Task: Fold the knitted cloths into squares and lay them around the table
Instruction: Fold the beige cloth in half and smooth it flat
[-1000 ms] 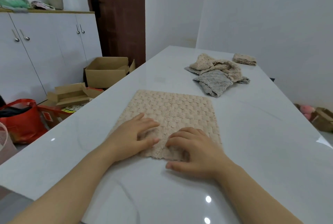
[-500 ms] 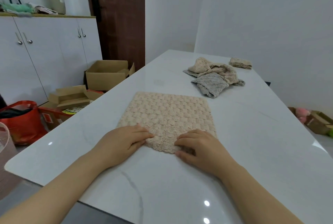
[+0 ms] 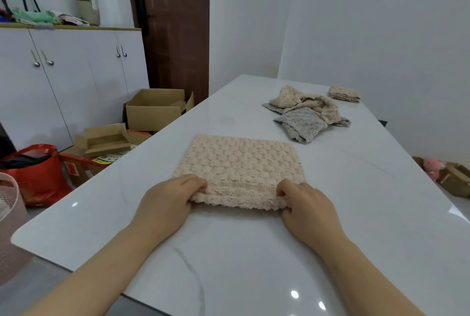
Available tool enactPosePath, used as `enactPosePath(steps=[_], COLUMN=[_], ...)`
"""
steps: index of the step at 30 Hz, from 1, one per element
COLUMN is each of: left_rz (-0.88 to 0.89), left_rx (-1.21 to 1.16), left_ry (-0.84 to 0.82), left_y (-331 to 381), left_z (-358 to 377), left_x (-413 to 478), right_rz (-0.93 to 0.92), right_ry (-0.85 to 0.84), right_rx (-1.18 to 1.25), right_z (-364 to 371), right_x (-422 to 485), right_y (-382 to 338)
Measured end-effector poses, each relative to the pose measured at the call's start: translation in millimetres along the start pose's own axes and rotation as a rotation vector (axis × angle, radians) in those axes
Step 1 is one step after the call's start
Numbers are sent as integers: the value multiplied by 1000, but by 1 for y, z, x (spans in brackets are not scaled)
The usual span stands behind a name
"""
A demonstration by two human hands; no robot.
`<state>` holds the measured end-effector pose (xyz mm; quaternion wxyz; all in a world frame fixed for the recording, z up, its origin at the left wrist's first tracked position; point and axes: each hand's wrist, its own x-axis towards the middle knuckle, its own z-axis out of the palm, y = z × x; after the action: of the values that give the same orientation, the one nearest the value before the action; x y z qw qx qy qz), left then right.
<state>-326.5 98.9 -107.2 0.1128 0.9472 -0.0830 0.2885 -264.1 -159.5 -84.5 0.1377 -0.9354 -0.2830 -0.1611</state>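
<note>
White table (image 3: 229, 259), near end. On it: left hand (image 3: 165, 204) and right hand (image 3: 309, 210), fingers pinching the near corners of the beige knitted cloth (image 3: 241, 160), its near edge lifted, likely for folding away in half. Beyond: heap of unfolded cloths (image 3: 307, 115), awaiting folding. Farthest: folded cloth (image 3: 343, 93), laid near the right edge.

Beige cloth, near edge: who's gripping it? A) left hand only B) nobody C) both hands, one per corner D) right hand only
C: the left hand and right hand each grip a near corner of the beige cloth, its near edge curled up off the table.
</note>
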Motion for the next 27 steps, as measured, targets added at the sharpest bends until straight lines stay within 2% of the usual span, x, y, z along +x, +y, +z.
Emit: enactPosePath(steps=[2,3,5,8,13,19,27], left_rz=[-81,-178,-370,-477,-455,-412,-451], left_rx=[9,-40,-244,-451,-503,-486,-481], left_ry=[30,50,64,148,181,56,133], left_y=[-6,-10,-14,-16,-17,-12,-8], left_z=[-2,-4,-9,-14,-17,-12,-17], left_x=[0,0,-1,0,3,1,0], right_rz=[55,87,173,262,387,316,320], right_ry=[7,8,31,139,258,271,259], right_rx=[22,64,217,467,677,731,820], right_z=[-3,-4,-4,-2,-1,2,-4], right_x=[0,0,-2,-2,2,1,-2], right_y=[2,4,7,15,24,25,30])
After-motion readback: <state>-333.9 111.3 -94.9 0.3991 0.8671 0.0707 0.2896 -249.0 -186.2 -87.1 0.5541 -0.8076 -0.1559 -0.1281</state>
